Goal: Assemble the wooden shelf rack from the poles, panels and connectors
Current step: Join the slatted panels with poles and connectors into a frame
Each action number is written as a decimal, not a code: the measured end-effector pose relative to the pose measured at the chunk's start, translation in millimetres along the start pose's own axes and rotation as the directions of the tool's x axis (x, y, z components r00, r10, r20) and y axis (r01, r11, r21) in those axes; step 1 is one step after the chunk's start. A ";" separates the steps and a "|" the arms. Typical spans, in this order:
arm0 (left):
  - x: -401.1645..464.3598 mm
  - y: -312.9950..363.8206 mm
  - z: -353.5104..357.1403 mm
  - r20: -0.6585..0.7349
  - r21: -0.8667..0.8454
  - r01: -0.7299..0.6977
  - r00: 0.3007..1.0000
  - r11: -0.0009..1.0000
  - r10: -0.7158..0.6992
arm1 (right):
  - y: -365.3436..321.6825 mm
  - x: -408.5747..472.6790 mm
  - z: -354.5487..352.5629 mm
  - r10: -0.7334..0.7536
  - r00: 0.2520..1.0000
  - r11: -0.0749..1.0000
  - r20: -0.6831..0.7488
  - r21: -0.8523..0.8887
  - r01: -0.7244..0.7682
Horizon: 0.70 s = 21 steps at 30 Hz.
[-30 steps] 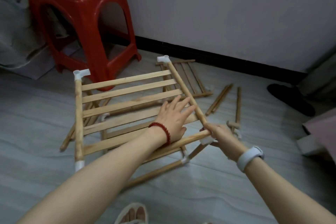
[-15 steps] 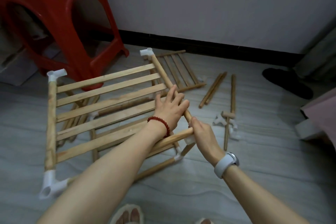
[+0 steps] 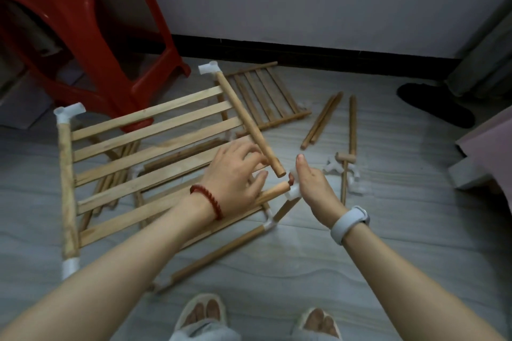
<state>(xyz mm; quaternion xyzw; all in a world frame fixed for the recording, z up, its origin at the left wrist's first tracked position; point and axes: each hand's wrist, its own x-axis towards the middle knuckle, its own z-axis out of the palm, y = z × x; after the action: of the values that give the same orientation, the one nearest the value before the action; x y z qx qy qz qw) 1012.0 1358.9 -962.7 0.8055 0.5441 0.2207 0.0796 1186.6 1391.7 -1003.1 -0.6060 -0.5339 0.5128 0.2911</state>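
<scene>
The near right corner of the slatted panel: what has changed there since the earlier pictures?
The white corner connector has come off the side pole, whose end is now bare. The right hand holds the connector, drawn back. The left hand has moved onto the pole ends. The loose poles and red stool are unchanged.

Hands [image 3: 235, 174] [image 3: 313, 188] meet at slatted panel's [image 3: 144, 144] corner — connector [image 3: 292, 191] between.
</scene>
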 end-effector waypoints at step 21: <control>-35.1 21.2 17.7 0.462 0.159 0.143 0.863 0.977 -0.202 | 5.2 -12.2 8.1 -0.003 0.998 1.000 -0.068 -0.007 0.002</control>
<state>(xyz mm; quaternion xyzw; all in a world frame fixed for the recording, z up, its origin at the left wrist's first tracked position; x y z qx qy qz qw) 1026.9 1320.5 -980.1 0.7863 0.5899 -0.0248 0.1819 1182.1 1377.2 -1006.4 -0.6236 -0.5261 0.4896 0.3077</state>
